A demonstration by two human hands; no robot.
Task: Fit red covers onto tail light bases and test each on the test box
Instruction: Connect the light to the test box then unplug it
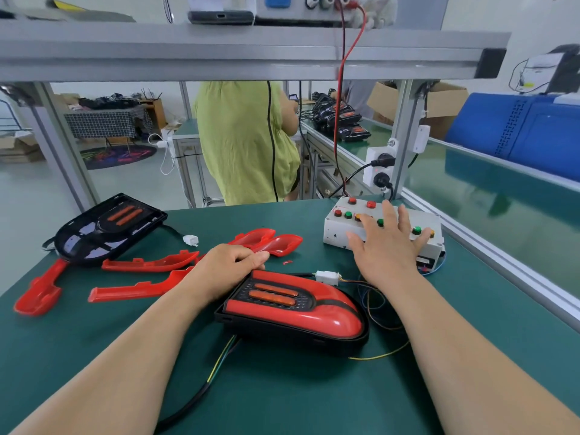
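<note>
My left hand is curled over the far end of the tail light, fingers bent down and holding its edge, steadying it on the green desk. The light lies flat right in front of me, its glossy red cover seated on the black base, with two orange strips showing in the dark grille. Its white connector lies just beyond the light, between my two hands, with thin coloured wires looping off to the right.

My right hand is spread flat over the white test box, fingers straight and apart, reaching among the red, green and orange buttons (I cannot tell whether any fingertip is actually pressing one). The box sits at the far right of the desk.

To my left lie loose red covers, several of them scattered between my left forearm and a second black base, which rests uncovered at the far left corner. Beyond the desk stands a person in a green top.
</note>
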